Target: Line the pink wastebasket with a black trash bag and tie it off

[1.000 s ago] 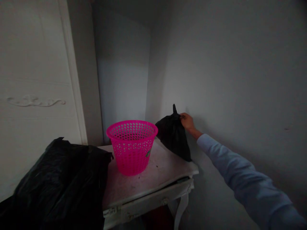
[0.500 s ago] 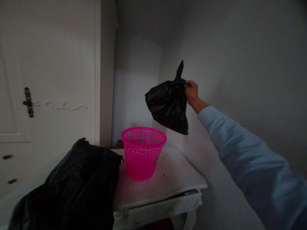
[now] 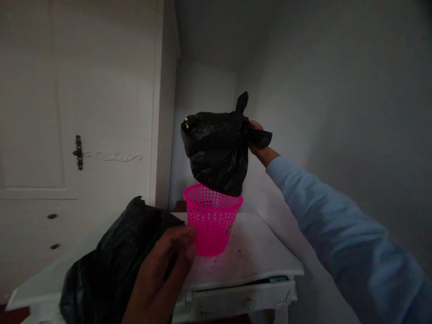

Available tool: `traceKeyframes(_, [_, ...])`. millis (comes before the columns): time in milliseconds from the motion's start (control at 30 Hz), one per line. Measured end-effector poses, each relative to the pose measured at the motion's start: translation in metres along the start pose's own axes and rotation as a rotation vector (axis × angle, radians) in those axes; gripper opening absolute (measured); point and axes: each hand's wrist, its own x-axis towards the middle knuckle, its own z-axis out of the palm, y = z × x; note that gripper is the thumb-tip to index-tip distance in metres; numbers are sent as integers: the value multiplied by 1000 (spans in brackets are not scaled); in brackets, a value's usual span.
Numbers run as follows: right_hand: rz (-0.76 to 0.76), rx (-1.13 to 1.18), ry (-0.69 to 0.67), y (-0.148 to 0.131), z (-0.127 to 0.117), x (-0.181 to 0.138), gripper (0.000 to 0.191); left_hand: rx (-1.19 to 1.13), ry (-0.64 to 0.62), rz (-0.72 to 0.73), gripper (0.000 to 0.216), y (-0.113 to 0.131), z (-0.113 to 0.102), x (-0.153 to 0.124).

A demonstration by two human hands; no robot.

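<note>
My right hand (image 3: 258, 137), at the end of a light blue sleeve, grips a tied black plastic bag (image 3: 219, 150) by its knotted top. The bag hangs tilted over the rim of a pink perforated basket (image 3: 211, 234), and something yellowish shows at its upper left corner. My left hand (image 3: 162, 270) is in the foreground, in front of the basket's lower left side, with fingers curved, a gap between thumb and forefinger, and nothing visible in them. Beside it, partly covered by it, lies a larger black plastic bag (image 3: 114, 261).
The basket stands on a white table (image 3: 253, 256) with a curved front edge and a drawer front (image 3: 243, 299) below. A white wardrobe (image 3: 111, 90) with dark handles rises at the left. A grey wall (image 3: 337, 90) borders the right.
My left hand has come into view at the bottom. The tied bag has moved left and turned, now overlapping the basket's rim. The whole view has shifted slightly left.
</note>
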Motion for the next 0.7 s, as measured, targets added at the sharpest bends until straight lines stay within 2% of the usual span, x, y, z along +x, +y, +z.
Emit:
traceKeyframes(100, [89,84,-42,2,18,-13,25,130,159,193,42,-1,13,48])
traceKeyframes(167, [154,119,-64,7,22,-22,26,221,227,240,57,-14,24,77])
traceKeyframes(267, [202,126,-72,16,21,-38,28,356,248,296,82,-41,37,113])
traceKeyframes(367, [247,133,-67,26,16,-55,31,487,231,432,83,-62,45,134])
traceKeyframes(433, [277,140,-65,32,13,-67,32,562,119,461,65,-69,48,141])
traceKeyframes(533, [315,149,-86,39,11,-85,33,679,-154,358,40,-68,51,147])
traceKeyframes(700, [373,147,-166,49,12,-119,36,903,-431,171,50,-57,51,161])
